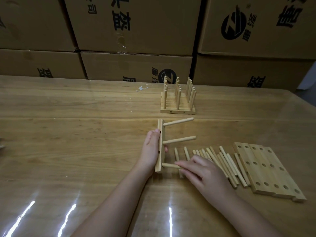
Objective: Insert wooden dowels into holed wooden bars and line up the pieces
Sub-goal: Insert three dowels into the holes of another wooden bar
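L hand (150, 151) gripped the bar (159, 144), on edge on the worktop (85, 134), long axis running away from the person. R hand (201, 171), just right of it, pinched the third dowel (169, 165), horiz., tip at nearest hole.

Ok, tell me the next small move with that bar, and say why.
Probably push the near dowel straight into the bar until it seats. The right hand holds it with its tip at the bar's nearest hole, and the left hand grips the bar on edge to brace it. The two far dowels already stand out of their holes, so this looks like the last one.
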